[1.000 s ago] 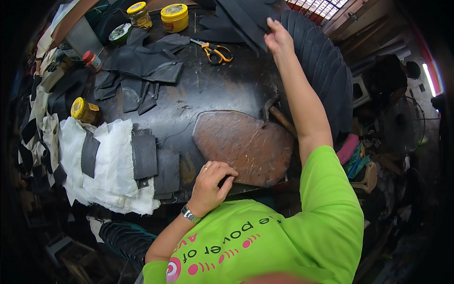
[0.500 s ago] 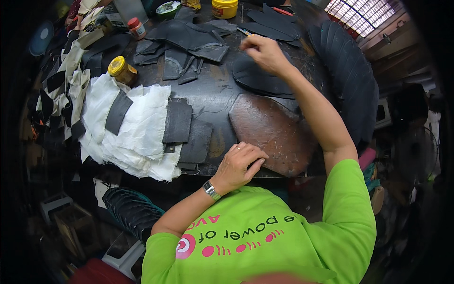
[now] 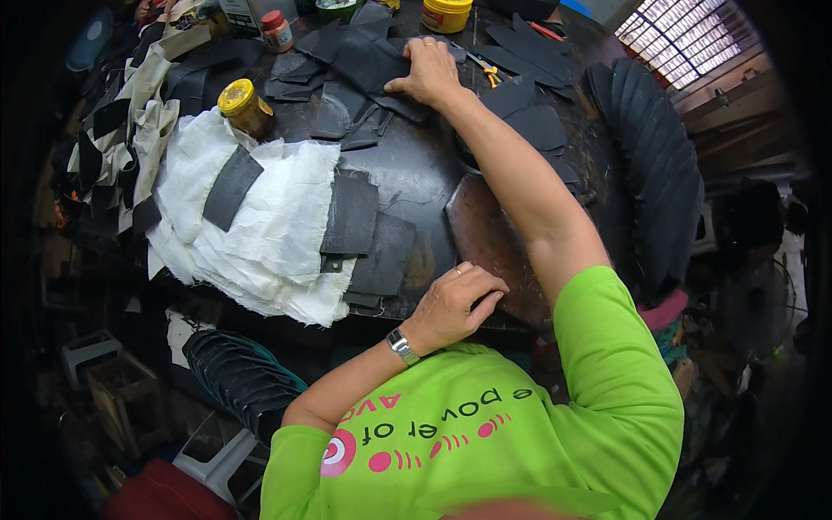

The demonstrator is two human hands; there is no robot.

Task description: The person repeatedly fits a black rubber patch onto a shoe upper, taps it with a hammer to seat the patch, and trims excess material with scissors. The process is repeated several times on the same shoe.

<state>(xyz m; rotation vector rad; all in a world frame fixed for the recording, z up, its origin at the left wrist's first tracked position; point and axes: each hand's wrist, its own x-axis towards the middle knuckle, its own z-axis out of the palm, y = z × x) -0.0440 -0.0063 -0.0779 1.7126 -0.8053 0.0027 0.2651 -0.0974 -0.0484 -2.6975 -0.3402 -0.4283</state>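
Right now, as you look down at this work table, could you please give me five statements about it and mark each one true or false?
1. The left hand is by the near left edge of the brown board. True.
2. A jar with a yellow lid stands close to the white cloth. True.
3. The white cloth lies to the right of the brown board. False: it lies to the left.
4. The right hand is over the right part of the pile of black pieces. True.
5. The left hand holds the jar. False: the jar stands apart from both hands.
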